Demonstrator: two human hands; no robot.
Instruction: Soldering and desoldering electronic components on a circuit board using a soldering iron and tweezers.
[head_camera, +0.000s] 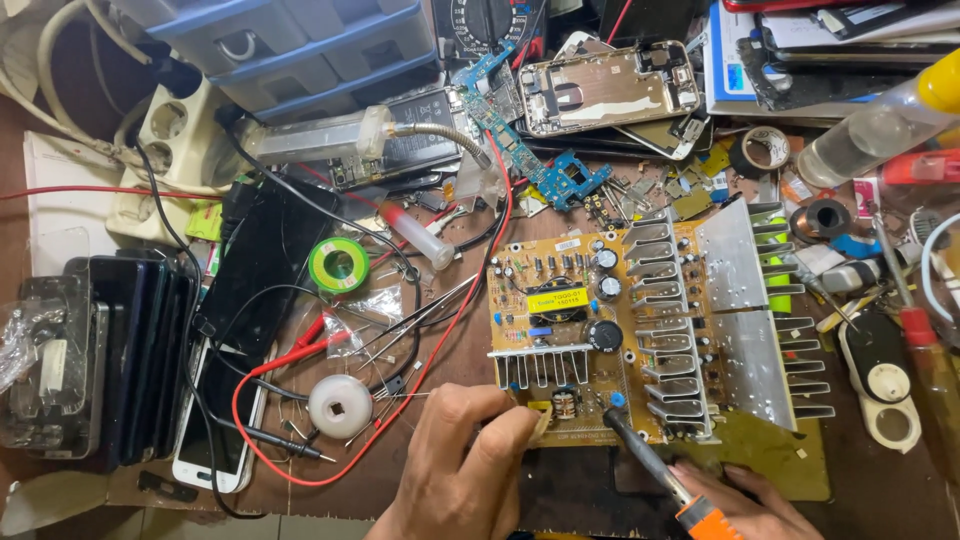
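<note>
The circuit board (600, 330), tan with black capacitors and rows of aluminium heat-sink fins (740, 320), lies flat on the bench (450, 340), right of centre, on a green mat.

The left hand (465, 465) rests at the board's near edge, fingers curled together and pinching a small pale component (541, 418) against that edge. The right hand (745, 505) is wrapped tight around a soldering iron (655, 465) with an orange and black handle; its dark tip meets the board near a blue part at the near edge, just right of the left fingertips.

Step in hand, as judged: working a joint or part at the near edge, with the left hand steadying. The next move calls for a still tip and a steady left hold, since the two sit close together.

Left of the board lie tweezers (420, 320), red and black probe leads (300, 350), a white solder spool (340, 405) and a green spool (338, 265). A stack of phones (130, 350) sits at the far left. Phone boards and a bare phone frame (610, 90) lie beyond, well apart.
</note>
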